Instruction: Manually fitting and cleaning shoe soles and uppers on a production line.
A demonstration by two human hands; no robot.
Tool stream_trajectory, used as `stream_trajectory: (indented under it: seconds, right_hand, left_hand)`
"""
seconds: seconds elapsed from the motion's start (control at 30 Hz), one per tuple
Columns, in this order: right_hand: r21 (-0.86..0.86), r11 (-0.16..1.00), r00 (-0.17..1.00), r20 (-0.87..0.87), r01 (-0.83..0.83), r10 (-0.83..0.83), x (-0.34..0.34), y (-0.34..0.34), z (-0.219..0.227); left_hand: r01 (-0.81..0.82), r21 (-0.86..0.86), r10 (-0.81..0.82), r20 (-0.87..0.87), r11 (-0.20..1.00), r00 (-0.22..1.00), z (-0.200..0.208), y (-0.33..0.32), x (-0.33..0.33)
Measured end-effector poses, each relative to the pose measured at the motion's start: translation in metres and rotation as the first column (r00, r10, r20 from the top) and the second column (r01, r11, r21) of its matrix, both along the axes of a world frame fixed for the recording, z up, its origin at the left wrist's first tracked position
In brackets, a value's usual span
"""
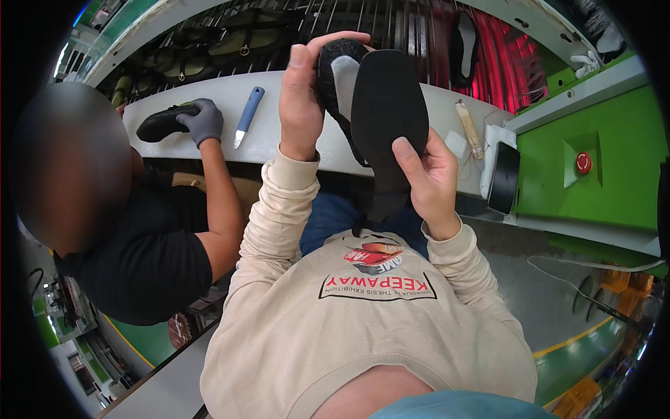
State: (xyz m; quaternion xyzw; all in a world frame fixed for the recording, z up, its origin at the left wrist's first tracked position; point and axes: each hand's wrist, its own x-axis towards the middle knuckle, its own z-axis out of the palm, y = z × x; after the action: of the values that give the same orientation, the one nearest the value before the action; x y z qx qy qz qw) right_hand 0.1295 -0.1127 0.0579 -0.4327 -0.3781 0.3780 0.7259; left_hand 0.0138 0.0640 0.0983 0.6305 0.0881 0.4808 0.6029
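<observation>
My left hand [301, 108] is closed around the side and toe of a black shoe [343, 80], whose pale grey inner area shows. In front of it, partly covering the shoe, is a flat black sole [388, 101]. My right hand [434, 178] grips this sole at its lower right edge, thumb on the face and fingers behind. The sole's narrow end points down toward my lap. Whether the sole touches the shoe, I cannot tell. Both pieces are held up above the near edge of the white worktable [335, 155].
At left a co-worker's gloved hand [202, 122] holds a black shoe [164, 123]. A blue-handled knife [250, 115] lies between us. Right of me are a wooden-handled brush [470, 129], a phone [502, 178] and a green machine [558, 160]. Behind, a roller conveyor [391, 24] carries shoes under red light.
</observation>
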Motion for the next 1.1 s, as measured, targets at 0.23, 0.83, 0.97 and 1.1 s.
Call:
stream_trajectory:
  seconds: [0.23, 0.83, 0.97, 1.1]
  right_hand:
    - [-0.006, 1.0, 1.0, 0.015, 0.02, -0.02, 0.006, 0.002, -0.006]
    - [-0.001, 0.993, 0.993, 0.004, 0.118, -0.118, 0.01, 0.004, -0.006]
    - [0.02, 0.991, 0.991, 0.008, 0.133, -0.133, 0.009, 0.005, -0.004]
    - [0.041, 0.987, 0.988, -0.008, 0.153, -0.152, 0.008, 0.0, -0.006]
  left_hand:
    - [-0.073, 0.154, 0.066, 0.049, 0.985, 0.997, -0.001, 0.001, 0.002]
    - [-0.276, 0.457, 0.21, 0.192, 0.845, 0.959, -0.015, 0.013, 0.018]
    - [-0.245, 0.461, 0.156, 0.223, 0.853, 0.962, -0.017, 0.01, 0.017]
    - [-0.205, 0.487, 0.121, 0.198, 0.849, 0.973, -0.011, -0.006, 0.013]
